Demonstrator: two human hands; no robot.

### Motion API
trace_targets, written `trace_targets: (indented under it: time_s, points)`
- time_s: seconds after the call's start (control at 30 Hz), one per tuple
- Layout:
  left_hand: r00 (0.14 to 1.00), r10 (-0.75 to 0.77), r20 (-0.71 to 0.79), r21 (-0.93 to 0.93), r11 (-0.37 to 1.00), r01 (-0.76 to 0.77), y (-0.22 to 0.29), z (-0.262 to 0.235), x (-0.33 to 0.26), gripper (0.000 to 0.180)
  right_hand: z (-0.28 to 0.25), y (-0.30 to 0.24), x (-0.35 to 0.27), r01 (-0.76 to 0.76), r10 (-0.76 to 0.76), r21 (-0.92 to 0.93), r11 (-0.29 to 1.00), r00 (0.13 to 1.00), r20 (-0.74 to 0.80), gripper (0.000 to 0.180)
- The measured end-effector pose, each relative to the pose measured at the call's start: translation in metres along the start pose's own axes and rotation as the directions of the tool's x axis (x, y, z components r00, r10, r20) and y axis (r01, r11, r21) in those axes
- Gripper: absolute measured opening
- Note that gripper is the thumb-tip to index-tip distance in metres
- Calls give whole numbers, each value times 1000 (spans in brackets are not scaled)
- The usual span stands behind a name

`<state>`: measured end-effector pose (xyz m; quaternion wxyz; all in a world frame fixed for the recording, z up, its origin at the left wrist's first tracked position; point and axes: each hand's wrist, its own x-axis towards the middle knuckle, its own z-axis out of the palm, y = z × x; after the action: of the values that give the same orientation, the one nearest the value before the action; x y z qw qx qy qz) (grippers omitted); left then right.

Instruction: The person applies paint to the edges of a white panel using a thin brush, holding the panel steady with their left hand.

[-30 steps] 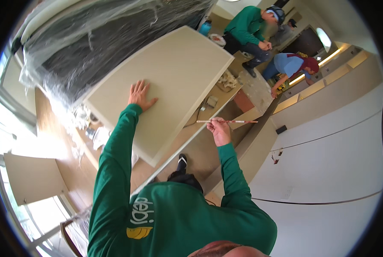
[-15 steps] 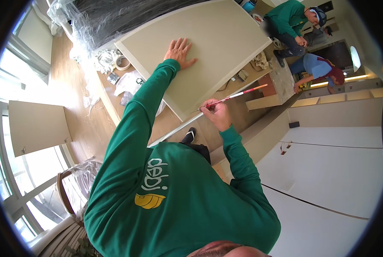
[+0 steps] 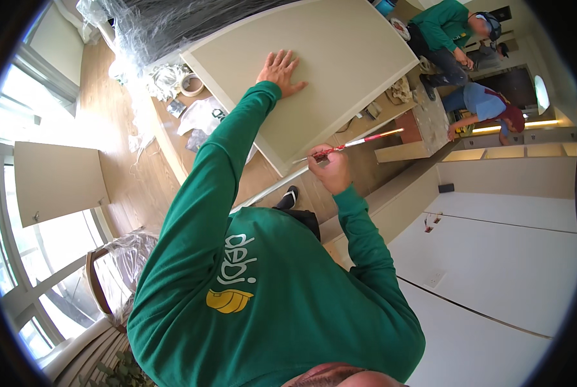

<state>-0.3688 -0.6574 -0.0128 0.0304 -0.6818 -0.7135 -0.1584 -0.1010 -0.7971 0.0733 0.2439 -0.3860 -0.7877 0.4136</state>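
Note:
A large beige panel (image 3: 340,77) with a paler border lies in front of me on a work table. My left hand (image 3: 281,72) rests flat on its upper face, fingers spread. Between the fingers and thumb of my right hand (image 3: 330,169) is a slim paintbrush (image 3: 374,137) with a red and white handle. Its thin tip points left, close to the panel's near corner and edge; whether it touches cannot be made out. The handle sticks out to the right, past the panel.
Left of the panel sit a tape roll (image 3: 190,84), crumpled white plastic (image 3: 166,80) and a white bag (image 3: 201,116). Clear film (image 3: 150,29) covers a dark surface behind. Two people, one in green (image 3: 440,26), one in blue (image 3: 483,101), work at the far right near a wooden box (image 3: 404,151).
The whole view has shifted slightly, so the panel appears a little further right. My left hand stays flat on it. The paintbrush has tilted a little in my right hand.

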Motion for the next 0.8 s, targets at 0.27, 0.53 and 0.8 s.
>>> trace_targets:
  time_s: [0.27, 0.53, 0.8]
  points:
    - [1000, -7, 11, 7, 1000, 7, 2, -4, 0, 89, 9, 4, -5, 47, -47, 0, 999, 995, 92, 15]
    - [1000, -7, -11, 22, 1000, 7, 1, -3, -1, 89, 10, -3, -8, 57, -64, 56, 997, 991, 118, 14]
    - [999, -29, 18, 37, 999, 28, 2, -6, 0, 88, 10, -1, -7, 42, -49, 46, 998, 986, 159, 15]
